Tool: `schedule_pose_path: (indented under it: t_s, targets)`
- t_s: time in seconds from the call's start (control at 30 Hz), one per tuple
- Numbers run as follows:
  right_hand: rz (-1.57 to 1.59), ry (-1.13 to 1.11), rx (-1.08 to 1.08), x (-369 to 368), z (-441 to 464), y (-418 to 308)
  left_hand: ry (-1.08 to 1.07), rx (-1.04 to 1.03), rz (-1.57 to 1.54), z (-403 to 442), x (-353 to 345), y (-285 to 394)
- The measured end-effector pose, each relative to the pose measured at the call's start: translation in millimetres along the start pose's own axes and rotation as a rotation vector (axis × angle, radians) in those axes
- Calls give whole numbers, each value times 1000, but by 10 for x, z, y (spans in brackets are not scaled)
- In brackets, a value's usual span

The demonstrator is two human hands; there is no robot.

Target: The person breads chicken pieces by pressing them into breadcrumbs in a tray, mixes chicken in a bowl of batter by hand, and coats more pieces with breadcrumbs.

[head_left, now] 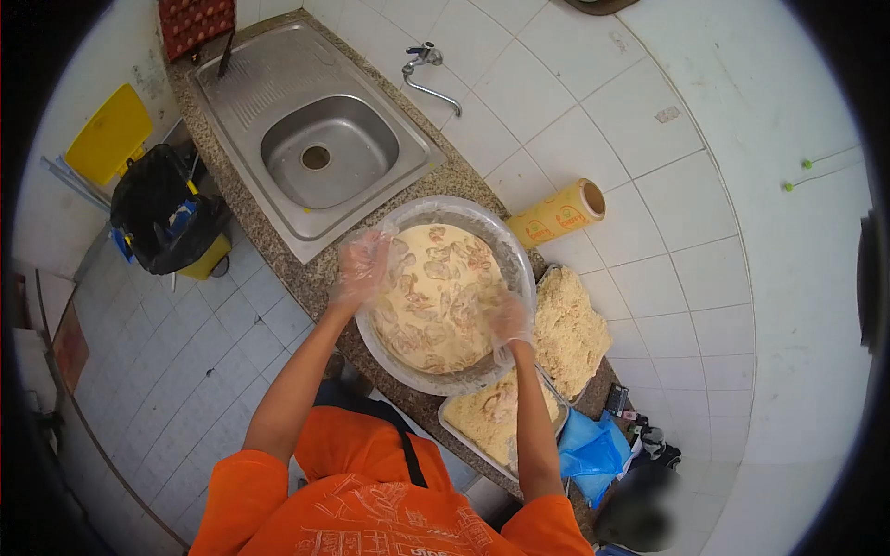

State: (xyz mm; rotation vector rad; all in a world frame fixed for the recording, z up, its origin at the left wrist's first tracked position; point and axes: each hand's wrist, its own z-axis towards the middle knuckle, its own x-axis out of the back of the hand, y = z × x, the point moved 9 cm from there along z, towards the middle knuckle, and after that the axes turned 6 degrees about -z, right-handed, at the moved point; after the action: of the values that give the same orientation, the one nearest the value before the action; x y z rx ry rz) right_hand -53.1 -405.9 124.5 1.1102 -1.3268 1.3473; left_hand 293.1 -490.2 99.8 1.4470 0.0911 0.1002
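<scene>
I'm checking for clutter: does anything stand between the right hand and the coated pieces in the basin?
Only the clear plastic glove; otherwise nothing visible. The right hand reaches over the rim of the basin to the coated pieces.

Cream batter, silver-grey bowl, pale yellow crumbs, speckled brown counter.
</scene>
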Motion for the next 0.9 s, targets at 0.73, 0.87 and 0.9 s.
schedule_pose_path:
  t_s: [0.73,0.87,0.9]
  targets:
    - [136,21,120,149,-599,-876,-138,57,149,-137,-14,695]
    - [-10,-30,22,80,-276,-683,-11,77,6,-310,-200,264]
    - [-72,-73,15,24,-210,-698,-18,140,-35,-367,-258,333]
